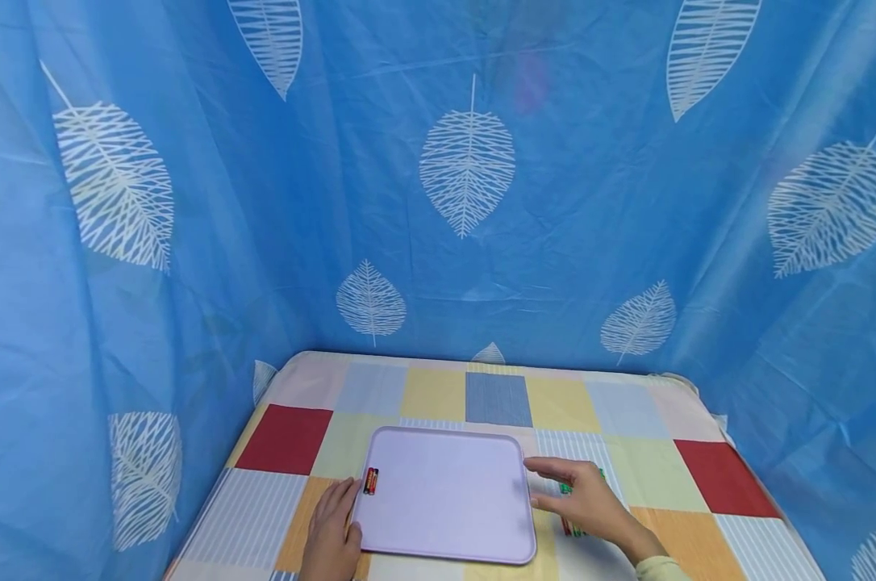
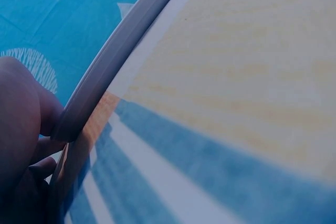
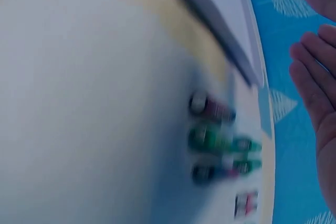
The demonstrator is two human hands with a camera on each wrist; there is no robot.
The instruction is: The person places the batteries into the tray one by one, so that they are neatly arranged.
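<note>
A pale purple rectangular tray [image 1: 445,496] lies on the patchwork cloth. Two red-and-black batteries [image 1: 370,481] lie side by side near its left rim. My left hand [image 1: 331,528] rests at the tray's left edge, thumb and fingertips against the rim; the left wrist view shows fingertips by the rim [image 2: 121,45]. Beside the right edge, my right hand [image 1: 579,494] is spread, thumb apart from the fingers, with nothing held. Under it, green and red batteries [image 1: 573,528] lie on the cloth, partly hidden in the head view. Several blurred batteries [image 3: 210,139] appear in the right wrist view.
A checked cloth [image 1: 496,399] in red, yellow, blue and orange covers the table. Blue curtains [image 1: 540,282] with white leaf prints hang behind the table and along both sides.
</note>
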